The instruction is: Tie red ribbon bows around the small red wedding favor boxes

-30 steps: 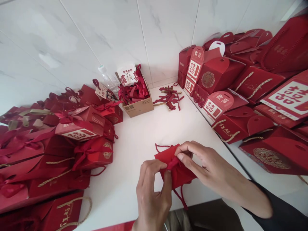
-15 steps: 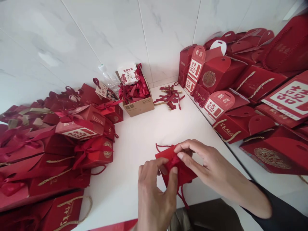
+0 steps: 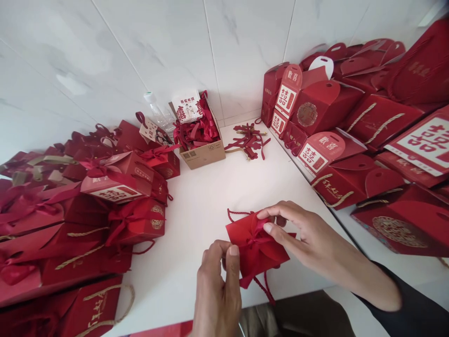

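Note:
A small red gift box (image 3: 277, 255) lies on the white table in front of me, with a red ribbon (image 3: 255, 239) knotted across its top flaps. Between the thumb and fingers of my right hand (image 3: 298, 234) is a loop of this ribbon, at the box's upper right. My left hand (image 3: 219, 276) is pinched at the left edge of the box, where a strand of the ribbon appears to run into the fingertips; the exact grip is partly hidden. Twisted red cord handles (image 3: 264, 288) stick out from the near and far sides of the box.
Red gift boxes with bows (image 3: 136, 220) are piled on the left. More red boxes (image 3: 326, 107) are stacked at the right, past a dark seam. Against the tiled wall stand a cardboard box (image 3: 203, 157) of red ribbons, a clear bottle (image 3: 156, 110) and loose dark-red ties (image 3: 249, 140).
My left hand has drawn back from the knot to the box's left edge, uncovering the knot and flaps. My right hand has shifted slightly right, still on the ribbon.

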A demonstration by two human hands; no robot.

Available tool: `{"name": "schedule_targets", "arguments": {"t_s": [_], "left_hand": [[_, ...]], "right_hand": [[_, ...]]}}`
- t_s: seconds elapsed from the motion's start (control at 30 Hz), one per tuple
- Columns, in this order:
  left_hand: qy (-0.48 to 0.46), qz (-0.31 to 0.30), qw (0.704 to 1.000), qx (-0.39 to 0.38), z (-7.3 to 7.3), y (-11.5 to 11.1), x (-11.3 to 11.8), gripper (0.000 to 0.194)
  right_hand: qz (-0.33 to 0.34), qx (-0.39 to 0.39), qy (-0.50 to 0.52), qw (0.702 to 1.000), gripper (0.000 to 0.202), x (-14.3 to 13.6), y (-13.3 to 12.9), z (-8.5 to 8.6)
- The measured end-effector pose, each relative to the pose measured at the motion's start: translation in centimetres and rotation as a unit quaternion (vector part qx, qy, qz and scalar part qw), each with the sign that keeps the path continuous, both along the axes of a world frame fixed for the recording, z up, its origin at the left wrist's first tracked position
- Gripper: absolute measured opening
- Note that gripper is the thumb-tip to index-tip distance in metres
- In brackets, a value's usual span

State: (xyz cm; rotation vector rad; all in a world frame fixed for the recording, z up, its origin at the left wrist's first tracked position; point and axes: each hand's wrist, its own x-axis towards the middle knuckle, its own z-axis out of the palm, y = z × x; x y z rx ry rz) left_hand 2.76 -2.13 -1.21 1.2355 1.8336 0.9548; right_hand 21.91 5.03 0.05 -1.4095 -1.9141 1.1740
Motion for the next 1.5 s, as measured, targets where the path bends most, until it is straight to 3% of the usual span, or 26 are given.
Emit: {"name": "schedule_targets", "arguments": {"t_s": [0.37,0.5,0.67,0.87,1.0,1.27,1.5], "left_hand": [[0.026,0.002,0.999,0.021,0.4,-0.1,-0.8,0.027],[-0.026,0.021,0.994,0.100,0.1,0.0,-0.5,0.010],[-0.089,0.059,0.988,0.111,-0.5,0.1,0.0,0.003],[-0.091,0.053,0.992,0.066,-1.2,0.0,-1.5,0.010],[-0.093,0.034,0.993,0.069,-1.5,0.2,-2.2,0.027],[-0.104,0.085,0.989,0.055,-0.1,0.3,-1.2,0.029],[-0.277,0.078,0.958,0.003,0.5,0.8,-1.8,0.034]], "right_hand": [[-0.055,0.010,-0.011,0.998,0.028,0.9,0.2,0.0],[-0.049,0.006,0.005,0.999,0.021,0.8,0.0,-0.2],[-0.057,0.008,0.015,0.998,0.021,0.4,-0.1,-0.1],[-0.070,-0.012,-0.008,0.997,0.025,1.1,-0.2,-0.5],[-0.063,0.001,-0.017,0.998,0.023,1.1,-0.2,-0.5],[-0.074,-0.006,-0.002,0.997,0.025,1.1,-0.1,-0.6],[-0.077,-0.041,0.057,0.995,0.029,1.0,-0.1,-0.8]]}}
